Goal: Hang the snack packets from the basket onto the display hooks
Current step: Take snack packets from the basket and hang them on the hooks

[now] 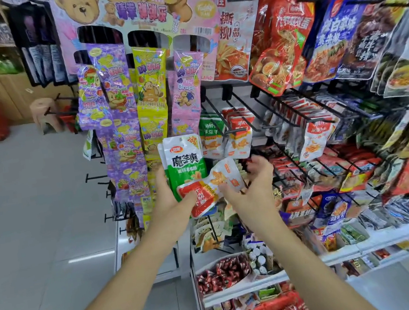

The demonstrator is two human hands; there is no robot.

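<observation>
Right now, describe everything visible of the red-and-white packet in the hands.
The red-and-white packet is a small, glossy, crinkled plastic pouch: red printed end, white end with an orange picture. It lies tilted, red end lower, across the front of a green-and-white packet. The thumb of the left hand presses on its red end; the right hand is at its white end, grip unclear.

A small shop is shown: a rack of black display hooks [242,109] is hung with rows of snack packets [279,41]. Left of the rack a bear-printed candy card [124,6] is fixed, and below the rack a red basket [268,308] of packets is set.
</observation>
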